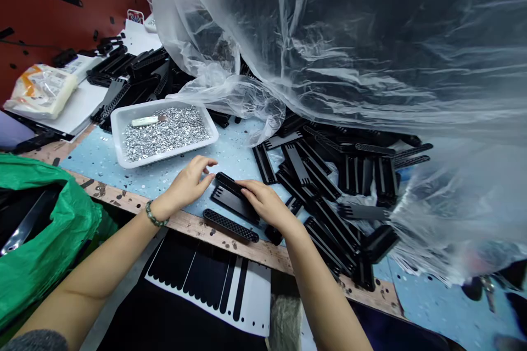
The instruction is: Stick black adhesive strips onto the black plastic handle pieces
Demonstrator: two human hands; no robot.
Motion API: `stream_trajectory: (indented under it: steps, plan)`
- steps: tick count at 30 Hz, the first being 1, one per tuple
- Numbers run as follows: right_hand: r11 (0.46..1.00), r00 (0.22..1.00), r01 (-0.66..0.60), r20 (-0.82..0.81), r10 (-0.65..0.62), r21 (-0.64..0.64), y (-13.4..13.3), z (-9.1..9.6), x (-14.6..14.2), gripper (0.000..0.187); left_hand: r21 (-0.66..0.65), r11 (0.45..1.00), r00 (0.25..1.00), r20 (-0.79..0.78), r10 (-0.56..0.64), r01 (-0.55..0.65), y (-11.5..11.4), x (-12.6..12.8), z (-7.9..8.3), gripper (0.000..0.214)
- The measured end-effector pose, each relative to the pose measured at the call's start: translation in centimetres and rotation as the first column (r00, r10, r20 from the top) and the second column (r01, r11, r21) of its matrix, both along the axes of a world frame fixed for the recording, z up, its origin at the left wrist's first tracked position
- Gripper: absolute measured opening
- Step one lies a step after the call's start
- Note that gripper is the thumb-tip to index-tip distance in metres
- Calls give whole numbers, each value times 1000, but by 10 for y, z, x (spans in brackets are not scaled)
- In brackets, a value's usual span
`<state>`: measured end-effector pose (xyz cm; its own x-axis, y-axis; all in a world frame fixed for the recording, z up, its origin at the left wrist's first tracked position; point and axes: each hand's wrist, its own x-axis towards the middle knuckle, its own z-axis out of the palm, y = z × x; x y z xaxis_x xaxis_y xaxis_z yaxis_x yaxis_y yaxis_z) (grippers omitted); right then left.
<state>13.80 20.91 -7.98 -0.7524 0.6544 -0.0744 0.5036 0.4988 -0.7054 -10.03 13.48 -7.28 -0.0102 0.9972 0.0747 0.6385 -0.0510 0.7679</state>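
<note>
With the right hand [262,197], gripped a slim black strip [226,181] over the tabletop [231,145], probably to leave its rounded end free; held the left hand [188,178] loosely open just beside that end. Had a smooth white tray [164,158] of glinting silvery bits [177,129] close by, seemingly for easy reach, and a dimpled, round-ended bar [230,226] lying along the wooden edge [265,253] near a flat slotted plate [235,204].

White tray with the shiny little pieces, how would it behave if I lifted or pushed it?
The white tray would probably feel heavy for its size, given the many metallic-looking pieces in it. Being broad and low, it should slide rather than tip. Tilting would likely make the loose pieces shift.
</note>
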Motion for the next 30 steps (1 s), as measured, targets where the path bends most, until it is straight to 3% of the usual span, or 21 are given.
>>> stream_trajectory:
  steps: [2, 4, 8, 11, 15, 18, 20, 22, 25, 27, 30]
  plan:
    - [998, 999, 50, -3, -50, -29, 0, 0, 6, 38, -85, 996, 999, -43, 2, -5, 0, 6, 1, 37]
    - [992, 994, 101, -21, -103, -69, -1, -1, 12, 39, -167, 983, 992, -94, -89, 72, -3, 12, 1, 42]
    - [979, 985, 149, -61, -159, -138, -1, -2, 20, 40, -230, 949, 971, -52, -233, 215, -7, 14, -3, 26]
    - [982, 988, 135, -55, -143, -132, -1, -3, 19, 39, -168, 947, 962, 64, -265, 272, -12, 9, -7, 19]
    - [995, 996, 89, -22, -90, -54, -12, 0, 14, 36, -63, 938, 937, 106, -333, 340, -28, -1, -4, 13]
    - [999, 999, -45, 4, 45, -11, -23, 6, 12, 34, -41, 948, 946, 93, -312, 317, -43, -2, 0, 23]
    - [997, 997, -77, 12, 77, 28, -24, 9, 12, 34, -17, 950, 950, 17, -312, 313, -50, 3, -1, 50]
    - [982, 997, 71, 4, -73, 174, -15, 9, 12, 37, 13, 935, 930, -105, -352, 355, -54, 11, -6, 73]
    - [840, 924, 334, 30, -382, 427, 11, 1, 7, 46, 30, 921, 904, -206, -374, 388, -57, 21, -16, 61]
    - [810, 888, 341, 119, -444, 477, 24, -4, 3, 52, 35, 924, 907, -207, -367, 382, -58, 24, -20, 56]
    - [844, 909, 331, 98, -406, 422, 27, -7, 3, 49, 21, 924, 915, -149, -375, 382, -58, 20, -16, 60]
